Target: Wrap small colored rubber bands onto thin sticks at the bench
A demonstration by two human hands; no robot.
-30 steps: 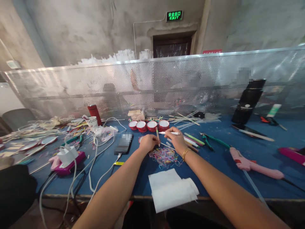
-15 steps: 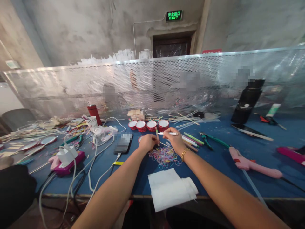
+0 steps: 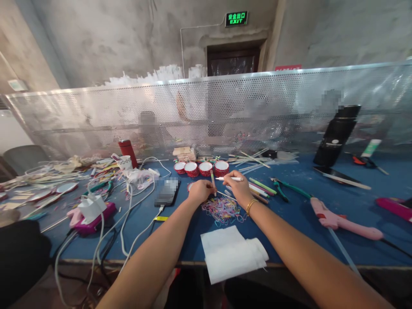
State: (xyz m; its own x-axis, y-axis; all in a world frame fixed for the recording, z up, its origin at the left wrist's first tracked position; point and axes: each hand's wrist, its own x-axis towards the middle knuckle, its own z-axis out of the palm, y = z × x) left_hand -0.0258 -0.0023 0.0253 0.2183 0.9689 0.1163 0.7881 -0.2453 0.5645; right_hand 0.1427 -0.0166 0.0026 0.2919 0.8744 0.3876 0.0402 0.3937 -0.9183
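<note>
My left hand [image 3: 199,190] is closed around a short thin stick [image 3: 212,176] that points upward from the fingers. My right hand [image 3: 237,186] pinches a white stick [image 3: 229,179] held level, its tip close to the upright one. Both hands hover just above a heap of several coloured rubber bands [image 3: 222,210] on the blue table [image 3: 322,240]. More coloured sticks [image 3: 261,187] lie just right of my right hand. A gold bracelet [image 3: 249,206] circles my right wrist.
Red tape rolls [image 3: 202,168] stand behind my hands. A phone [image 3: 167,192] with a white cable lies to the left, folded white tissue [image 3: 230,252] at the near edge. Green pliers [image 3: 283,189] and a pink glue gun [image 3: 341,221] lie right. A perforated screen [image 3: 128,120] backs the table.
Both hands have stayed almost in place over the rubber bands, with the two sticks brought slightly closer together. The view has shifted a little.
</note>
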